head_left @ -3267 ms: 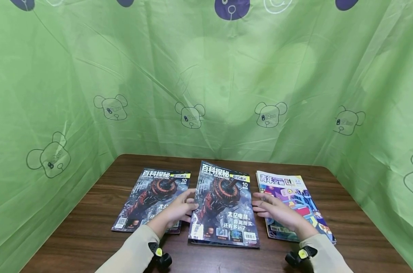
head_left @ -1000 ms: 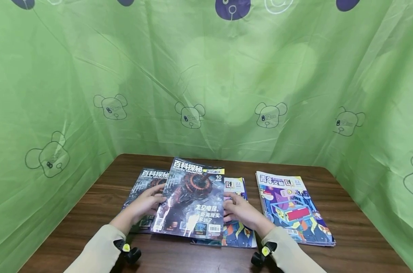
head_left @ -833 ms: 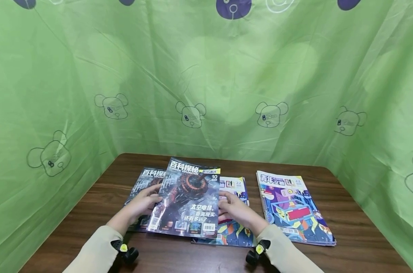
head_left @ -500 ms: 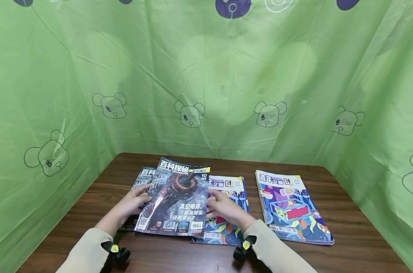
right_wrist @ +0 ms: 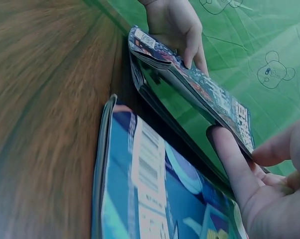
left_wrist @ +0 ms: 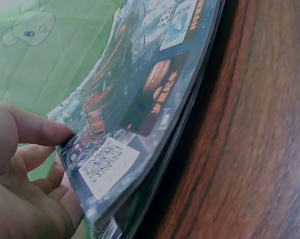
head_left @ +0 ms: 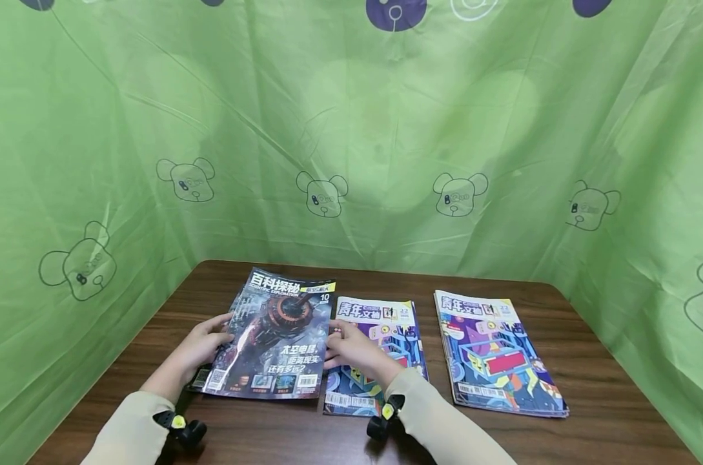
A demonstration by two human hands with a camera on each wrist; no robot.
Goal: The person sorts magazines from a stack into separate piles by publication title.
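Between my two hands is a dark science magazine [head_left: 275, 336] with a round orange-and-black machine on its cover. My left hand [head_left: 203, 345] pinches its left edge, thumb on top, as the left wrist view also shows. On the opposite edge my right hand [head_left: 354, 349] pinches it, with fingers underneath in the right wrist view. Below it lies another magazine [right_wrist: 145, 92], almost wholly covered in the head view; a gap shows between the two. Just right of them, partly under my right forearm, rests a colourful purple-and-blue magazine [head_left: 351, 403].
A stack of similar colourful magazines [head_left: 502, 361] lies farther right on the brown wooden table [head_left: 607, 400]. A green curtain [head_left: 386, 129] with bear drawings surrounds the table at the back and sides.
Both hands have carried the science magazine leftward from the middle, over the one lying at left. The colourful magazine formerly beneath it has come into view.
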